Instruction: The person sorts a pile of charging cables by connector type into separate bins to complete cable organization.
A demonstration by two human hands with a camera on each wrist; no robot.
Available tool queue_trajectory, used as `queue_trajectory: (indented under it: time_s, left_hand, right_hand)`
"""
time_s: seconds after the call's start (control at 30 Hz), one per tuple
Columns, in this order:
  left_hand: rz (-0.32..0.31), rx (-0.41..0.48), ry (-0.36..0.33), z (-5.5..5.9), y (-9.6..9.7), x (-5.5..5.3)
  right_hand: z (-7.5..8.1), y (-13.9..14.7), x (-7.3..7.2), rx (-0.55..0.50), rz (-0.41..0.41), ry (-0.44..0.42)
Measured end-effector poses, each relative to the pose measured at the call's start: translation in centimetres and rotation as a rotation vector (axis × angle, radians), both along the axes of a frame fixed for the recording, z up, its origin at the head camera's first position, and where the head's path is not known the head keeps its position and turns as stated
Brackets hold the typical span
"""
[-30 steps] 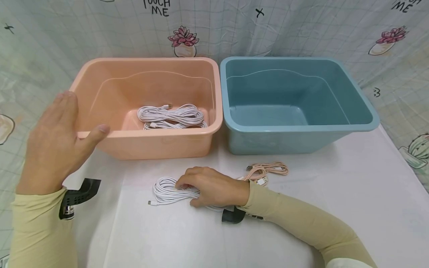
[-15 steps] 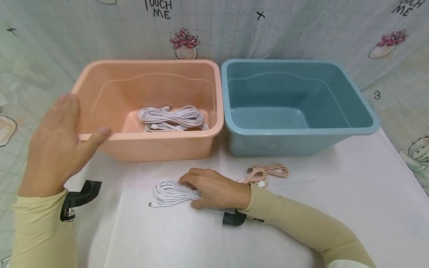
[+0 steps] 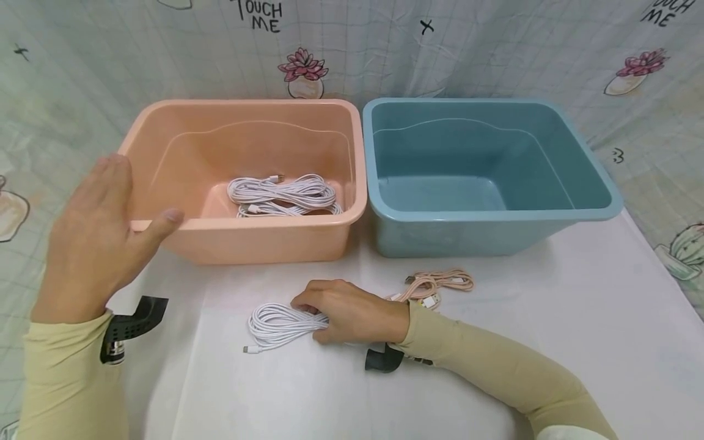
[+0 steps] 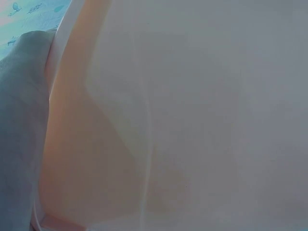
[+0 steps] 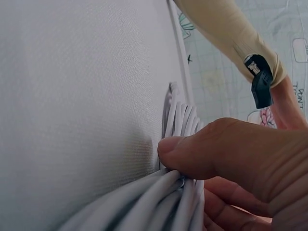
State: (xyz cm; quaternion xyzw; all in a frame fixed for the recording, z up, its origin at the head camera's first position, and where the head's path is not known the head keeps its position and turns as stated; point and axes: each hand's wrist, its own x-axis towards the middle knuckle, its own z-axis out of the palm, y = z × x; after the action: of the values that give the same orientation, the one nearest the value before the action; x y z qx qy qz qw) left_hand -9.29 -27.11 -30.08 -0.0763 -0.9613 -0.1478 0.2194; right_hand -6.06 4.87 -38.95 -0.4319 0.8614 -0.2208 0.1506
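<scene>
My right hand [image 3: 354,311] pinches a coiled white charging cable [image 3: 277,327] around its middle, low over the white table. In the right wrist view the thumb presses across the white cable's strands [image 5: 144,207], with the fingers curled beneath. The cable's small connector end [image 3: 253,349] points left. My left hand [image 3: 93,238] rests at the left front corner of the peach bin [image 3: 264,238], thumb over the front rim and straight fingers along the side. Several white cable coils [image 3: 286,194] lie on the bin's floor. The left wrist view shows mostly a blurred peach bin wall [image 4: 96,159].
A blue bin [image 3: 445,235] stands right of the peach one, nearly against it. A pink cable bundle [image 3: 440,282] lies on the table [image 3: 467,391] before the blue bin, just beyond my right wrist. A printed cloth [image 3: 374,49] hangs behind both bins.
The white cable's looped left end and connector have swung toward the table's front edge, with my right hand nearly in place. My left hand stays at the peach bin's corner.
</scene>
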Motion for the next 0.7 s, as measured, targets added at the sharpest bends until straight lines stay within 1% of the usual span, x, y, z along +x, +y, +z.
queue_trajectory:
  time_s: [0.13, 0.27, 0.47, 0.53, 0.7]
  left_hand:
    - [-0.015, -0.017, 0.022, -0.18, 0.01, -0.07]
    - [-0.014, -0.014, 0.012, -0.15, -0.04, 0.02]
    - [-0.006, -0.009, 0.007, 0.09, 0.03, 0.13]
    - [-0.007, -0.007, 0.010, 0.11, 0.00, 0.09]
    - [-0.012, -0.012, 0.020, 0.06, 0.13, -0.08]
  right_hand:
    - [-0.15, -0.08, 0.13, 0.038, -0.007, -0.001]
    - [-0.25, -0.15, 0.23, 0.055, -0.017, -0.007]
    - [-0.49, -0.18, 0.18, -0.031, -0.042, -0.045]
    - [-0.59, -0.21, 0.12, -0.057, -0.034, -0.044]
    - [-0.95, -0.23, 0.11, -0.087, -0.020, -0.049]
